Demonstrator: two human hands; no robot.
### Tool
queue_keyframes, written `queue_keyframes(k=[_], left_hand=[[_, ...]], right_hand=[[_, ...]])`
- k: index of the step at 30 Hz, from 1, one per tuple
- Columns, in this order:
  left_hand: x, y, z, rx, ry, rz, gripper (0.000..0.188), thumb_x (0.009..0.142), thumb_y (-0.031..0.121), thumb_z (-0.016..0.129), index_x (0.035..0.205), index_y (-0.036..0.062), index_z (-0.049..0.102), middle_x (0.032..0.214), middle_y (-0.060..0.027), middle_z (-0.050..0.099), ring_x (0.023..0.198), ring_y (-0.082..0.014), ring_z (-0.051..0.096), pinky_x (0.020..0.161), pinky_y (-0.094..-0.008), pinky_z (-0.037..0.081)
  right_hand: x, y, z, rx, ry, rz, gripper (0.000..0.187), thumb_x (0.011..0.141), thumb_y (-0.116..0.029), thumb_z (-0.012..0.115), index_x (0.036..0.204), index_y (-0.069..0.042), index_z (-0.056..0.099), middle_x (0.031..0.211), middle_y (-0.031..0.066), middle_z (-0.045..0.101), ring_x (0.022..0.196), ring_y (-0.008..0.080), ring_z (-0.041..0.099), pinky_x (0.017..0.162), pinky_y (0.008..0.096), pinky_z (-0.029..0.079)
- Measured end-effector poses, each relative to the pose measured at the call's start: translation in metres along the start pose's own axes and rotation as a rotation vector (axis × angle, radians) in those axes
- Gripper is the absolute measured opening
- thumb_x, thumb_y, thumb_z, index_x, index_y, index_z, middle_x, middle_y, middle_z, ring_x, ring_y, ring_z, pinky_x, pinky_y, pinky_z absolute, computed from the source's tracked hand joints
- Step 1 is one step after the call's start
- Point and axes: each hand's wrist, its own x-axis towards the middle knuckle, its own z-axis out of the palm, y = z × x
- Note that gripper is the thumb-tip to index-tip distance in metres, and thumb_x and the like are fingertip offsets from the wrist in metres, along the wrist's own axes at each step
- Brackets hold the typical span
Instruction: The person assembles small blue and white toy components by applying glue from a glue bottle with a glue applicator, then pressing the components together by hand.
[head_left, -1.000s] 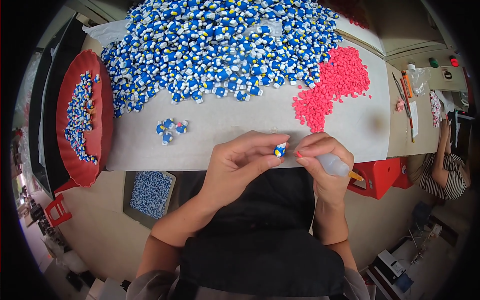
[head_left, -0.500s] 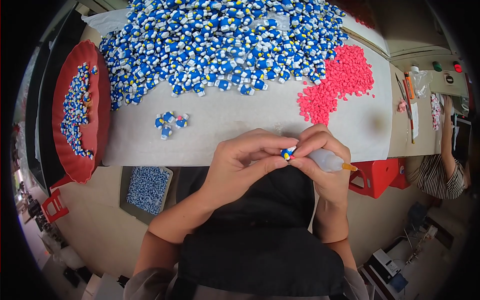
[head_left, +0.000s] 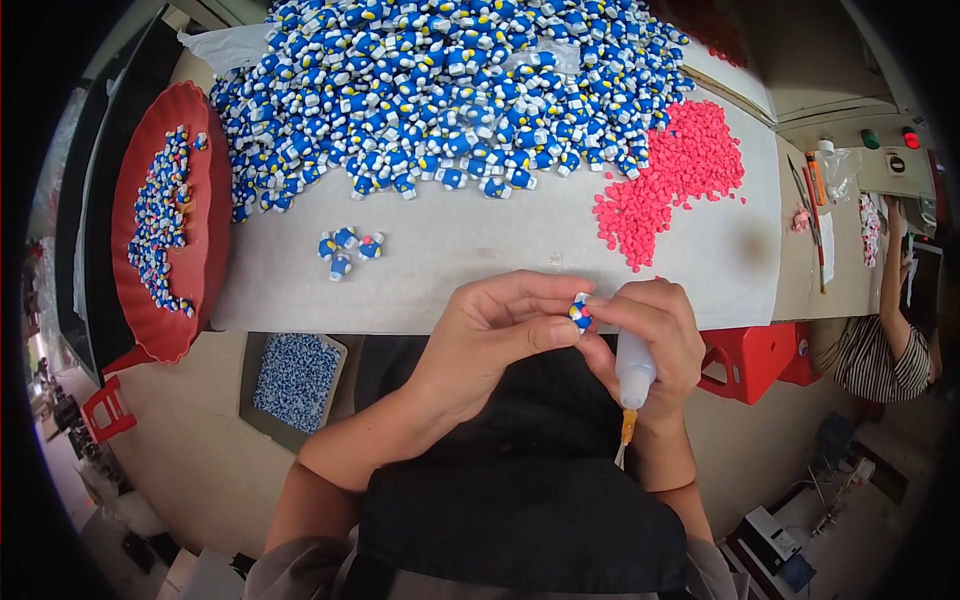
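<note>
Between the thumb and fingertips of my left hand (head_left: 475, 340) is a small blue, white and yellow figurine (head_left: 579, 314), held above the table's front edge. A bit of pink shows on its right side. My right hand (head_left: 670, 345) has its thumb and index fingertip at that side of the figurine. Tucked in the same hand is a translucent white squeeze bottle (head_left: 635, 362) with an orange needle nozzle (head_left: 627, 428) pointing down toward my apron. Left of my hands, several similar figurines (head_left: 342, 250) lie grouped on the white sheet, one with a pink spot.
A large heap of blue and white figurines (head_left: 430, 110) covers the back of the table. Small pink pieces (head_left: 690, 150) are spread at its right. At the left stands a red scalloped tray (head_left: 205, 250) with figurines. Below are a grey bin (head_left: 300, 380) and red stool (head_left: 755, 360).
My right hand has turned, and the bottle's nozzle has swung from pointing right to pointing down toward me. The figurine now stands more upright in my fingertips.
</note>
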Motion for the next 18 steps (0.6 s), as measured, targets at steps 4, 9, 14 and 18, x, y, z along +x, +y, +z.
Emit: queue_keyframes(k=[4,9,14,18], left_hand=[[-0.001,-0.001,0.004,0.004,0.039,-0.010,0.028,0.074,0.003,0.058,0.102,-0.0008,0.052,0.088,-0.0093,0.060,0.081,-0.0132,0.058,0.075,-0.0240,0.044],[-0.002,0.002,0.006,-0.005,0.010,0.017,0.025,0.077,0.002,0.054,0.102,-0.0028,0.052,0.091,-0.0110,0.058,0.082,-0.0138,0.057,0.075,-0.0244,0.044],[-0.009,0.010,0.005,0.019,0.026,0.024,0.024,0.077,0.001,0.053,0.101,-0.0032,0.052,0.090,-0.0112,0.058,0.080,-0.0141,0.057,0.074,-0.0241,0.044],[-0.015,0.013,0.003,-0.038,-0.024,0.004,0.023,0.078,0.002,0.052,0.101,-0.0035,0.052,0.087,-0.0108,0.058,0.079,-0.0132,0.057,0.073,-0.0235,0.044]], right_hand=[[0.001,0.000,-0.002,0.006,-0.005,-0.015,0.026,0.061,-0.004,0.069,0.084,-0.003,0.058,0.074,0.0075,0.052,0.056,0.0145,0.053,0.046,0.0225,0.041],[0.003,-0.002,0.001,0.020,0.046,0.028,0.025,0.061,-0.005,0.069,0.084,-0.003,0.058,0.073,0.0071,0.052,0.056,0.0138,0.053,0.045,0.0222,0.041],[0.006,-0.006,0.002,0.017,0.020,-0.017,0.025,0.061,-0.008,0.070,0.083,-0.003,0.059,0.071,0.0066,0.051,0.055,0.0141,0.052,0.044,0.0222,0.040],[0.004,-0.015,0.006,-0.048,0.013,-0.022,0.026,0.060,-0.008,0.070,0.083,-0.003,0.059,0.072,0.0065,0.051,0.057,0.0154,0.052,0.044,0.0228,0.040]])
